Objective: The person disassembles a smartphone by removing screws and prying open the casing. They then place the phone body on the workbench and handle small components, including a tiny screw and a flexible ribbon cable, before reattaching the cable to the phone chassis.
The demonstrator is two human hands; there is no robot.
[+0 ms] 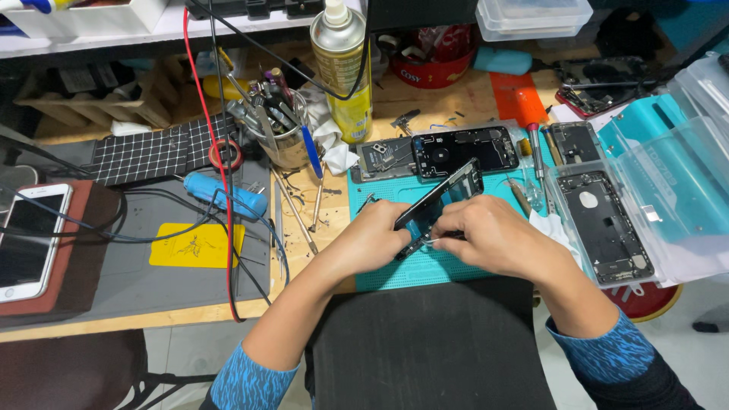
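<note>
Both hands point(437, 235) around tilted phone frame point(440, 201)

A cluttered wooden repair table under bright, even light.

The pale wood table point(190, 315) carries a grey work mat point(137, 281) with a yellow patch on the left and a teal mat point(425, 269) in the middle. A white shelf point(152, 30) runs along the back edge, above dark storage slots. Light, whitish floor point(706, 357) shows at lower right, and part of a dark chair point(68, 372) stands at lower left.
</note>
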